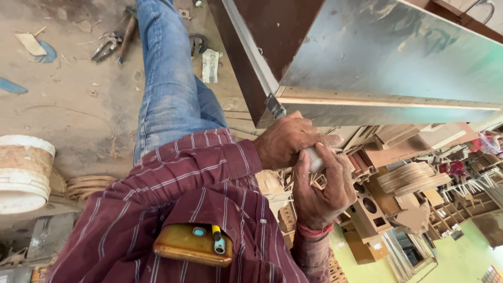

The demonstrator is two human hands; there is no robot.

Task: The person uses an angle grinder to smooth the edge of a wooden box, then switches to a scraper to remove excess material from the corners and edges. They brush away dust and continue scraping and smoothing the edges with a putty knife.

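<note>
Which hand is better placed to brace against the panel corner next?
Left, probably. The left hand grips the pale-handled tool right under the panel corner; the right hand holds it lower, farther off.

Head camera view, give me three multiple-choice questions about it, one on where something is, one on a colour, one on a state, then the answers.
1. Where is the white bucket?
A. at the left edge, on the floor
B. on the panel
C. in the shirt pocket

2. What colour is the striped shirt?
A. green
B. maroon
C. yellow

3. How are the two hands?
A. apart, both empty
B. together, closed on a small pale tool
C. both flat on the floor

Answers: 1 A, it sits on the dusty floor at left. 2 B, maroon with pale stripes. 3 B, left hand and right hand grip the pale tool below the board panel.
</note>
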